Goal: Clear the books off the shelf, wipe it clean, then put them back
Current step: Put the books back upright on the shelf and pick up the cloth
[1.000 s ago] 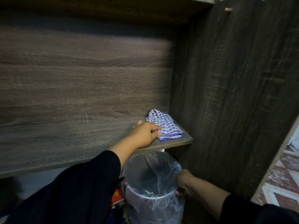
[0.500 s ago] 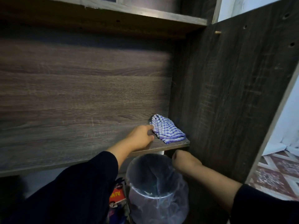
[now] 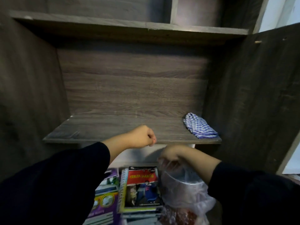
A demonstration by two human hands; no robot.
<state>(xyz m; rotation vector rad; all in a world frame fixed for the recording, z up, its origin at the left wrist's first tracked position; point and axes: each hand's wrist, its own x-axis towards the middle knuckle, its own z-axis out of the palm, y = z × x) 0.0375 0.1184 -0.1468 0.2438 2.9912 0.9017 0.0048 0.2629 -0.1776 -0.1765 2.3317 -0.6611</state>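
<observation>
The dark wood shelf (image 3: 113, 127) holds no books. A blue-and-white checked cloth (image 3: 198, 127) lies crumpled at its right end, by the side wall. My left hand (image 3: 141, 137) is closed into a fist at the shelf's front edge, with nothing seen in it, well left of the cloth. My right hand (image 3: 170, 155) is below the shelf, pinching the clear plastic liner of a small bin (image 3: 181, 189). Books (image 3: 141, 189) lie stacked below the shelf, the top one with a red cover.
Another shelf board (image 3: 129, 25) runs above. Dark wood side walls (image 3: 251, 103) close in the shelf on both sides. A purple booklet (image 3: 103, 202) lies left of the book stack. A pale wall and floor show at the far right.
My left hand has left the cloth and drawn back left to the shelf edge as a fist. My right hand now grips the bin's liner. The view has pulled back, showing the books.
</observation>
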